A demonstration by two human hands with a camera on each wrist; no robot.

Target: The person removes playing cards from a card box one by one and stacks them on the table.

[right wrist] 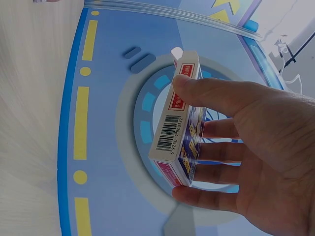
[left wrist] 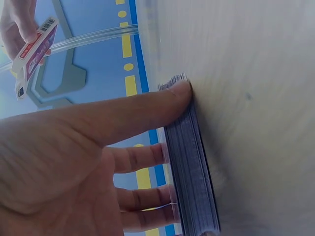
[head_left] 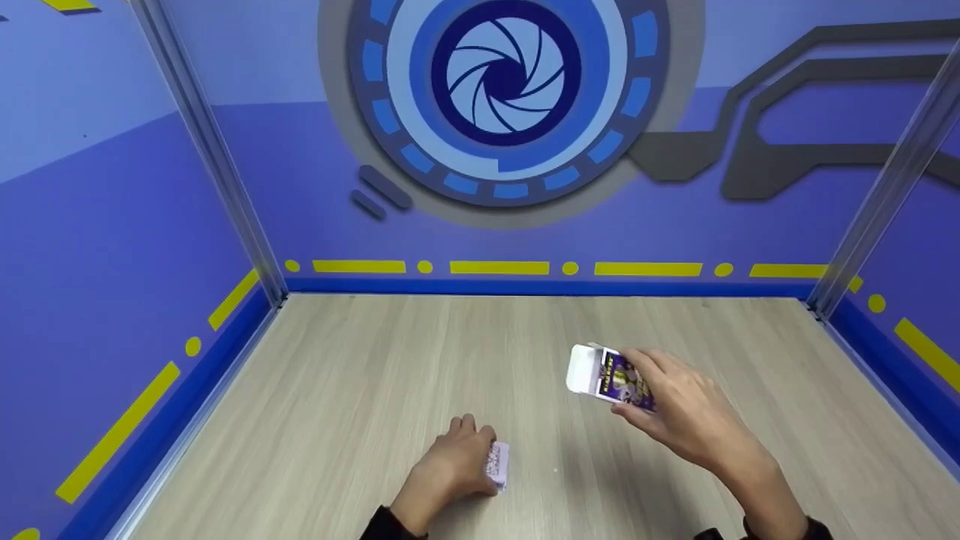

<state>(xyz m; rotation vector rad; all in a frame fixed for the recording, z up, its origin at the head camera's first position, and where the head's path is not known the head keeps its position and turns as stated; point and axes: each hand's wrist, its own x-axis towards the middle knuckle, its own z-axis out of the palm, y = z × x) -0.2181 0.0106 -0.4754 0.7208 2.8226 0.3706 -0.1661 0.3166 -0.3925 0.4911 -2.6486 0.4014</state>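
Note:
A deck of playing cards [head_left: 499,465] rests on the table near its front, and my left hand [head_left: 457,459] grips it from the left. In the left wrist view the thumb lies across one end of the deck [left wrist: 189,162], with fingertips along its far side. My right hand [head_left: 686,405] holds a small card box [head_left: 626,379] above the table, to the right of the deck. The box's white flap [head_left: 583,367] stands open, pointing left. A barcode shows on the narrow side of the box [right wrist: 174,123] in the right wrist view, with the thumb pressed on that side.
Under both hands is a wood-grain table [head_left: 360,375]. Blue printed panels [head_left: 480,240] enclose its back and sides, joined by metal corner posts [head_left: 217,150]. A tiny pale speck [head_left: 556,470] lies right of the deck.

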